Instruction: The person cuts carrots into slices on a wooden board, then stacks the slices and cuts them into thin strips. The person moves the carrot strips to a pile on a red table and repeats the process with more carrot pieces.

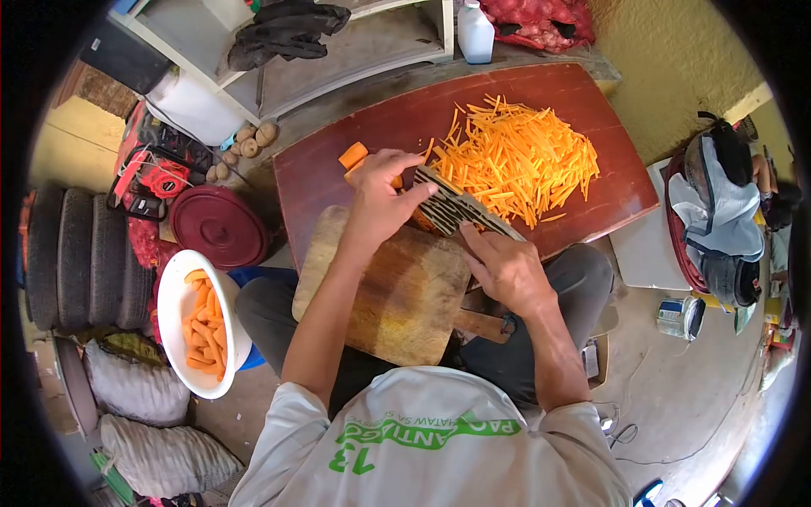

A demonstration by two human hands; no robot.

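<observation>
A striped, ridged slab (460,203) is tilted over the red-brown table (541,80), between my hands. My left hand (384,198) pinches its upper left end between thumb and fingers. My right hand (507,266) grips the lower right end, fingers on its face. Beyond it lies a heap of orange strips (515,156). Chunks of orange vegetable (353,155) sit beside my left fingers, partly hidden by them. Nearer me, a worn wooden board (389,287) with a handle rests across my lap.
On the left, a white basin (173,313) holds peeled orange pieces. Behind it are a dark red lid (220,226), a red machine (160,173) and tires (76,253). A white bottle (476,34) stands past the table; a can (680,318) sits at right.
</observation>
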